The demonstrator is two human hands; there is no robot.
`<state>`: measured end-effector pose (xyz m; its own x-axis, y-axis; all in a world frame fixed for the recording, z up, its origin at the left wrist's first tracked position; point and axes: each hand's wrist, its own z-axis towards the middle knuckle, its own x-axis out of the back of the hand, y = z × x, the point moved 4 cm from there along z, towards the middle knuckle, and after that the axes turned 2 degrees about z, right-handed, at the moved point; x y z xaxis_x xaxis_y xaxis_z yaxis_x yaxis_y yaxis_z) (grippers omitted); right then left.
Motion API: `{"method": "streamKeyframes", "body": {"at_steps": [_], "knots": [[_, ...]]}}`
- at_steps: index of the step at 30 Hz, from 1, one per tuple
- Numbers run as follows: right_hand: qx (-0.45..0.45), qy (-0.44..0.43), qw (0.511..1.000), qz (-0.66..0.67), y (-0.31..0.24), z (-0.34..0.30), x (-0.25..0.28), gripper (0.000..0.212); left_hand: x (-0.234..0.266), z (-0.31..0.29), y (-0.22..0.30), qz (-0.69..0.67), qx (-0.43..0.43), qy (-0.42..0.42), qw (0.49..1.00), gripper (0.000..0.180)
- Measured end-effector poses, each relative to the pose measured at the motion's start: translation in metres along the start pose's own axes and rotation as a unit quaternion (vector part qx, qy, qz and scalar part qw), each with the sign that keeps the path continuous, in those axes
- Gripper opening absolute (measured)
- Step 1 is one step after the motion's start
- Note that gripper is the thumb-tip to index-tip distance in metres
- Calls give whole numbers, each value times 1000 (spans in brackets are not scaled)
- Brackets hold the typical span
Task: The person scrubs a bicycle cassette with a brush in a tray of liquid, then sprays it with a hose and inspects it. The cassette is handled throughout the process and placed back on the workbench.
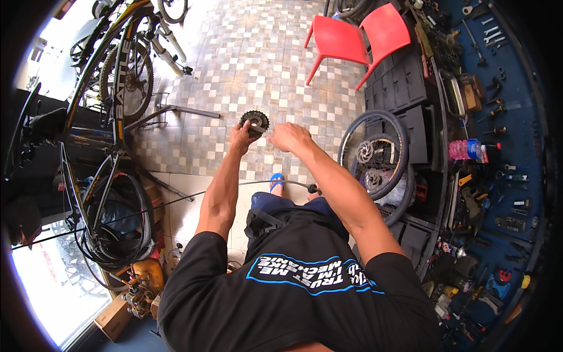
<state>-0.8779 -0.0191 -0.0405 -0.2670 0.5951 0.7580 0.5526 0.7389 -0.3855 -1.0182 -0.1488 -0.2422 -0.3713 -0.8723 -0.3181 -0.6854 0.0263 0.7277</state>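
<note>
Out in front of me, above the tiled floor, my left hand (240, 138) grips a dark bicycle sprocket cluster (254, 119) by its near left edge. The toothed rings face up and a lighter round centre shows. Close by on the right is my right hand (290, 136), its fingers curled together and pointing at the cluster. A small greyish shape lies between the right fingertips and the cluster, too small to name. Whether the right hand touches the cluster I cannot tell.
A bicycle frame (120, 105) stands at the left, with a thin black cable (158, 205) stretching from there to my waist. Bicycle wheels (404, 149) lean at the right beside black boxes (399, 82). A red chair (340, 38) stands ahead. Tools hang on a blue board (510, 141).
</note>
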Motion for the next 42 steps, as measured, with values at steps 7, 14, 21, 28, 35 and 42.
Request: {"method": "streamKeyframes", "body": {"at_steps": [7,14,21,28,35,42], "knots": [[-39,-4,999,4,0,15,-9,30,1,3,-9,-28,37,48,998,23],[-44,-30,998,-21,-8,21,-10,31,24,20,-29,7,72,84,994,30],[-43,-27,998,-31,-3,35,-28,33,20,10,-29,129,14,84,988,62],[-12,-14,999,-36,0,37,-35,37,23,3,-24,104,6,87,991,58],[-16,1,999,-35,9,32,-34,37,14,-4,-19,96,-2,44,994,58],[-26,11,999,-27,4,33,-33,34,12,4,-18,112,-73,-12,991,55]]}}
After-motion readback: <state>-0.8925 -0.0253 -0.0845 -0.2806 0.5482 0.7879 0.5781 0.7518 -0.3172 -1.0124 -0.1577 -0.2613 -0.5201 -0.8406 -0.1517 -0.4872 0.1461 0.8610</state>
